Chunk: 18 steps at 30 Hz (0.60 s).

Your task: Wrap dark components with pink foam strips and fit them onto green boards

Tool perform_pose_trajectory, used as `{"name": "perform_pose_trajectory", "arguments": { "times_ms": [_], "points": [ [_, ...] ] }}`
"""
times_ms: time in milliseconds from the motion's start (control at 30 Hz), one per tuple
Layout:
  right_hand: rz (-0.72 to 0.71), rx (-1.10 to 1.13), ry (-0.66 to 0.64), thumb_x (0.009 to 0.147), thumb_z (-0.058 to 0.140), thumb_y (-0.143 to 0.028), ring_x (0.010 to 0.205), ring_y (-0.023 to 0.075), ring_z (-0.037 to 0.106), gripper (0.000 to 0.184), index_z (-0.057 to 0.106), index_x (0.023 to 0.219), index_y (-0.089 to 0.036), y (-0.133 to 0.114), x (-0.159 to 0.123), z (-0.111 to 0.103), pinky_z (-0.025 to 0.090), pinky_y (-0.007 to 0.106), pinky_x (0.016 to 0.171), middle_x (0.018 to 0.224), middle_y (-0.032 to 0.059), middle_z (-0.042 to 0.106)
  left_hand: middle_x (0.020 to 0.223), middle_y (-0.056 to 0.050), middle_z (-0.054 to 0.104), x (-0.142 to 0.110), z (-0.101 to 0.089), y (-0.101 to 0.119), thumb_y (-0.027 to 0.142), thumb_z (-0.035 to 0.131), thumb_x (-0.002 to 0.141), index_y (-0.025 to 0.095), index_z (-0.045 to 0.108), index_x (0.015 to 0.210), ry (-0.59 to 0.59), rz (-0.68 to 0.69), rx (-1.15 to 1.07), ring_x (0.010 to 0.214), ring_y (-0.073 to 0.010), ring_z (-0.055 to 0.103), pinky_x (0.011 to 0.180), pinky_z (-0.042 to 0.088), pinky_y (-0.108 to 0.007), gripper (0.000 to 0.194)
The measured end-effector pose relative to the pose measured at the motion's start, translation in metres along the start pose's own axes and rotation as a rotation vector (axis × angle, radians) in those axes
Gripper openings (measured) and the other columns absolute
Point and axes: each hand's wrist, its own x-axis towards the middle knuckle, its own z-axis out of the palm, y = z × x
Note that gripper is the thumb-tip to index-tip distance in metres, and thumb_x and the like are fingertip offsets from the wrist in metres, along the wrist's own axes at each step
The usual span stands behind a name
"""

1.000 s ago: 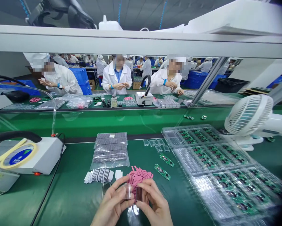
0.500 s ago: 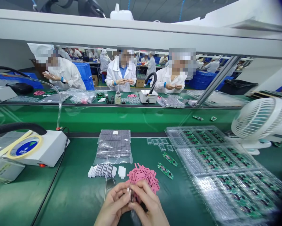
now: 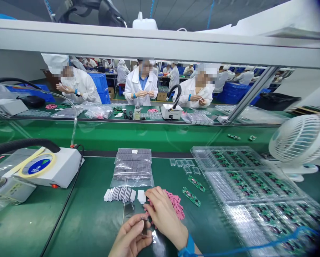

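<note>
My left hand (image 3: 130,238) grips a small dark rectangular part (image 3: 144,226) between thumb and fingers, low in the view. My right hand (image 3: 163,218), with a blue wrist strap (image 3: 188,247), reaches over a pile of pink foam strips (image 3: 178,207). Its fingertips are beside small white pieces (image 3: 141,196), and I cannot tell whether they hold anything. A row of white-and-dark strips (image 3: 119,195) lies left of them. Behind it is a transparent bag of dark striped strips (image 3: 132,168). A shiny flat piece (image 3: 128,212) lies between my hands.
Transparent trays of green circuit boards (image 3: 247,182) cover the right side, with loose boards (image 3: 191,197) beside them. A white fan (image 3: 300,139) stands far right, and a white bench machine (image 3: 54,167) far left. Co-workers sit across the green bench behind a metal shelf.
My hands have parted. The right hand has moved up and right over the pink strips, while the left stays low with the dark part. The view has shifted slightly.
</note>
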Motion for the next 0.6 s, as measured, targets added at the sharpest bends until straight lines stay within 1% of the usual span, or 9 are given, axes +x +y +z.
{"name": "perform_pose_trajectory", "arguments": {
  "times_ms": [133, 233, 300, 367, 433, 500, 533, 600],
  "points": [
    [-0.030, -0.040, -0.013, 0.082, 0.062, -0.008, 0.106, 0.0216, 0.049, 0.026, 0.061, 0.106, -0.021, -0.003, 0.010, 0.017, 0.040, 0.048, 0.098, 0.110, 0.0025, 0.058, 0.082, -0.008, 0.072, -0.004, -0.001, -0.002, 0.030, 0.091, 0.056, 0.013, 0.074, 0.088, 0.017, 0.003, -0.034, 0.067, -0.0145, 0.068, 0.067, 0.060, -0.025, 0.039],
    [-0.022, -0.048, 0.003, 0.084, 0.060, -0.009, 0.105, 0.0214, 0.049, 0.026, 0.061, 0.107, -0.021, -0.004, 0.011, 0.019, 0.040, 0.046, 0.097, 0.110, 0.0036, 0.057, 0.081, -0.008, 0.072, -0.007, 0.000, -0.002, 0.028, 0.091, 0.055, 0.013, 0.075, 0.089, 0.032, 0.001, -0.058, 0.068, -0.0153, 0.069, 0.067, 0.060, -0.025, 0.040],
    [-0.009, -0.037, 0.026, 0.087, 0.058, -0.012, 0.106, 0.0199, 0.049, 0.028, 0.059, 0.114, -0.023, -0.004, 0.010, 0.012, 0.040, 0.044, 0.099, 0.113, 0.0034, 0.056, 0.086, -0.010, 0.074, -0.008, 0.002, -0.001, 0.025, 0.091, 0.056, 0.012, 0.076, 0.091, 0.046, 0.000, -0.091, 0.071, -0.0162, 0.070, 0.069, 0.060, -0.025, 0.040],
    [0.009, 0.018, 0.050, 0.089, 0.058, -0.016, 0.109, 0.0178, 0.049, 0.029, 0.056, 0.117, -0.025, -0.005, 0.005, 0.002, 0.039, 0.041, 0.101, 0.117, 0.0025, 0.054, 0.094, -0.013, 0.074, -0.009, 0.004, 0.002, 0.020, 0.089, 0.059, 0.010, 0.076, 0.092, 0.050, -0.007, -0.140, 0.075, -0.0168, 0.071, 0.073, 0.060, -0.024, 0.036],
    [0.019, 0.111, 0.059, 0.090, 0.057, -0.017, 0.110, 0.0157, 0.050, 0.023, 0.056, 0.112, -0.023, -0.006, -0.003, -0.010, 0.040, 0.036, 0.101, 0.117, 0.0021, 0.054, 0.102, -0.016, 0.073, -0.008, 0.003, 0.004, 0.014, 0.083, 0.067, 0.007, 0.076, 0.091, 0.046, -0.027, -0.186, 0.078, -0.0170, 0.071, 0.077, 0.060, -0.024, 0.026],
    [0.013, 0.202, 0.060, 0.090, 0.057, -0.017, 0.111, 0.0135, 0.051, 0.014, 0.056, 0.103, -0.020, -0.007, -0.015, -0.018, 0.041, 0.030, 0.100, 0.115, 0.0021, 0.054, 0.100, -0.017, 0.073, -0.006, 0.000, 0.005, 0.011, 0.077, 0.073, 0.004, 0.076, 0.088, 0.035, -0.073, -0.227, 0.082, -0.0181, 0.072, 0.082, 0.059, -0.026, 0.017],
    [0.005, 0.230, 0.062, 0.090, 0.057, -0.016, 0.111, 0.0126, 0.051, 0.010, 0.055, 0.100, -0.018, -0.009, -0.021, -0.021, 0.041, 0.027, 0.099, 0.114, 0.0023, 0.054, 0.098, -0.018, 0.074, -0.005, -0.002, 0.005, 0.011, 0.076, 0.075, 0.002, 0.076, 0.088, 0.018, -0.095, -0.251, 0.085, -0.0197, 0.072, 0.085, 0.058, -0.028, 0.016],
    [-0.011, 0.261, 0.070, 0.089, 0.056, -0.015, 0.113, 0.0111, 0.051, 0.005, 0.055, 0.094, -0.017, -0.011, -0.033, -0.023, 0.042, 0.022, 0.097, 0.115, 0.0022, 0.054, 0.096, -0.018, 0.074, -0.002, -0.007, 0.003, 0.015, 0.078, 0.074, 0.001, 0.076, 0.088, -0.054, -0.139, -0.304, 0.094, -0.0235, 0.070, 0.095, 0.055, -0.033, 0.020]
  ]
}}
